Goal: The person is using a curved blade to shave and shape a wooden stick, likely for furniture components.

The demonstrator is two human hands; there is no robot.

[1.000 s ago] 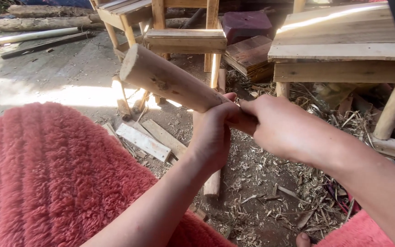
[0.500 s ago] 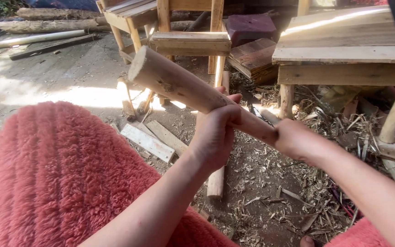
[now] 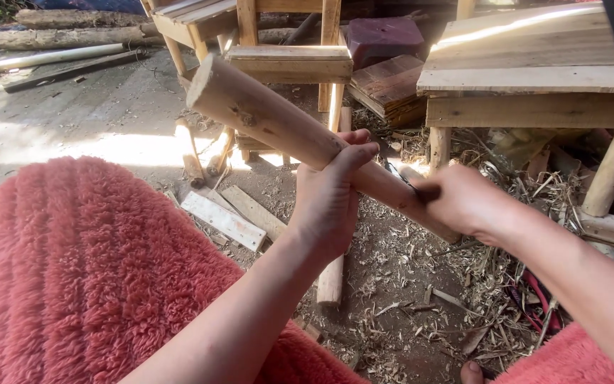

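Head view: left hand (image 3: 332,195) wrapped around the middle of a peeled round log (image 3: 289,131), fingers over the top, thumb side under. Log tilts up and away to the left, its cut end high near the small wooden stool (image 3: 289,62). Right hand (image 3: 467,203) clenched on a dark tool handle (image 3: 421,192) at the log's lower end; the blade itself too hidden to tell.

Against the earlier frames: the right hand has slid down the log, from touching the left hand a second ago to clearly apart from it now, with bare wood showing between them. Left hand's grip unchanged. Log's angle about the same.

Below: ground littered with wood shavings (image 3: 399,284), two flat offcuts (image 3: 232,217), a short round stick (image 3: 330,277). Wooden table (image 3: 527,71) at right. Red fuzzy cloth (image 3: 72,277) over the near knee.
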